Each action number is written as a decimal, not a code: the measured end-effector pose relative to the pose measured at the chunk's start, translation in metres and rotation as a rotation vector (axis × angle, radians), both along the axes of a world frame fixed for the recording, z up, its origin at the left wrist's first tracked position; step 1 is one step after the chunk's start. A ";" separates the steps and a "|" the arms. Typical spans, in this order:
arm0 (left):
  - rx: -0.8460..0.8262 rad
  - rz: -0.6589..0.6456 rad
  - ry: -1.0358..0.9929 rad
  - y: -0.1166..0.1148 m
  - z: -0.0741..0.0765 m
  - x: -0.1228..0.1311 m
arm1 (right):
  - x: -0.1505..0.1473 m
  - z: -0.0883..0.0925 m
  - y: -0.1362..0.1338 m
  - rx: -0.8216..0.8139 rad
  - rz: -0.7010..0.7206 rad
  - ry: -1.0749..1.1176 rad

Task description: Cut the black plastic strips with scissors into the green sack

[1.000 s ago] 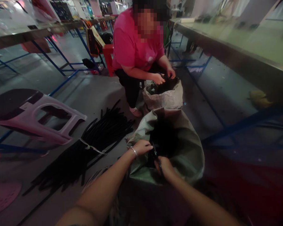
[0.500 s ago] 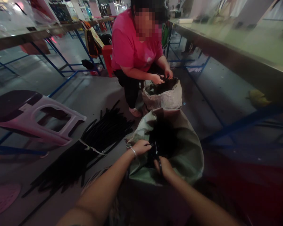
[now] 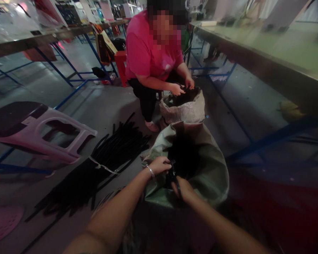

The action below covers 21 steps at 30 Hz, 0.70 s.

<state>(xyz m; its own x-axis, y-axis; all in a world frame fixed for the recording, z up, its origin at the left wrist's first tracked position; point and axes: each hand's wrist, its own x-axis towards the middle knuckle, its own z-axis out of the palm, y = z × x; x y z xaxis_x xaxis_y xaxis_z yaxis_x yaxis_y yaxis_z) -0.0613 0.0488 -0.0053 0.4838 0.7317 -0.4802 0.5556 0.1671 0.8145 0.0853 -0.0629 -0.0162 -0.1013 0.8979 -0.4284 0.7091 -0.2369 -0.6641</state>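
Blue-framed desk (image 3: 257,53) runs along the right of the landmark, a large pale-green woven sack (image 3: 212,176), with open grey concrete floor (image 3: 106,109) to its left. Beyond the sack, a co-worker in a pink T-shirt (image 3: 151,46) reaches into a smaller tan woven sack (image 3: 182,111). Left of the sack lie an overturned pink-and-white plastic stool (image 3: 42,132) and a bundle of long black strips (image 3: 95,180). Dark material (image 3: 182,155) fills the sack's mouth. Left hand (image 3: 157,165), curled, rests at the rim, its hold unclear. Right hand (image 3: 182,188) pinches a small black tool (image 3: 173,174), possibly scissors. Free room remains right of the sack.
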 end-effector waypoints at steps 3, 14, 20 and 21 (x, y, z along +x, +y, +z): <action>-0.014 -0.017 -0.034 0.000 -0.002 0.000 | 0.001 0.003 0.001 -0.027 0.032 -0.038; -0.041 -0.086 -0.043 -0.002 -0.006 -0.002 | 0.002 -0.005 0.001 -0.025 0.009 -0.076; 0.030 -0.055 0.025 0.002 -0.005 -0.005 | 0.003 -0.004 0.002 0.027 -0.034 -0.080; 0.064 -0.059 0.043 0.003 -0.004 -0.005 | 0.003 -0.003 0.003 0.020 -0.045 -0.081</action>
<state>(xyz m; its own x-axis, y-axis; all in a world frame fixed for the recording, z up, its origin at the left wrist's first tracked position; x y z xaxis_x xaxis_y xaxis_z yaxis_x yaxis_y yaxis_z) -0.0663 0.0515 -0.0092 0.5068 0.7325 -0.4545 0.5974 0.0817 0.7978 0.0880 -0.0604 -0.0190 -0.0267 0.9092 -0.4155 0.7497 -0.2567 -0.6099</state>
